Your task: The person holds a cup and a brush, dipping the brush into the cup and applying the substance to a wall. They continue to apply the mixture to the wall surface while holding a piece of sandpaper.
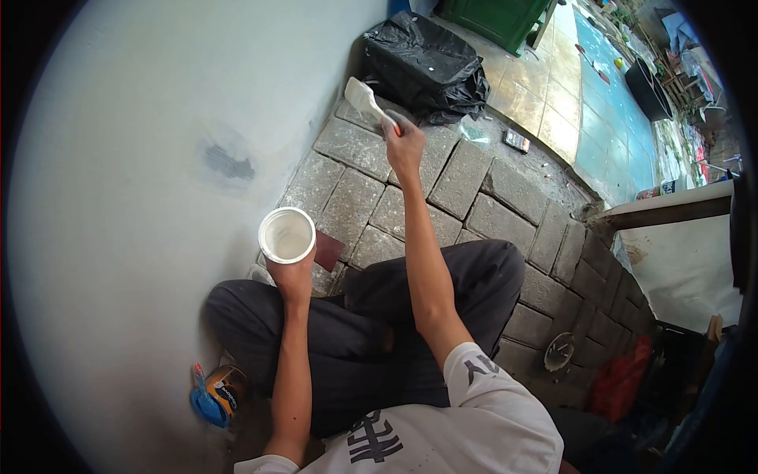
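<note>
My left hand is wrapped round a white plastic tub, held close to the wall. The tub's open top faces me and its inside looks whitish. Further forward, my right hand grips a paintbrush by its handle, where a bit of orange shows. The brush's flat, whitish head points up and left, between the wall and a black plastic bag. Beside my left hand, a reddish-brown square sheet lies on the paving. A dark grey patch marks the pale wall at my left.
A black plastic bag stands by the wall ahead, near a green container. Paving blocks cover the ground, with a phone-like item at their edge. A blue-and-orange package sits at my left; a red bag lies right.
</note>
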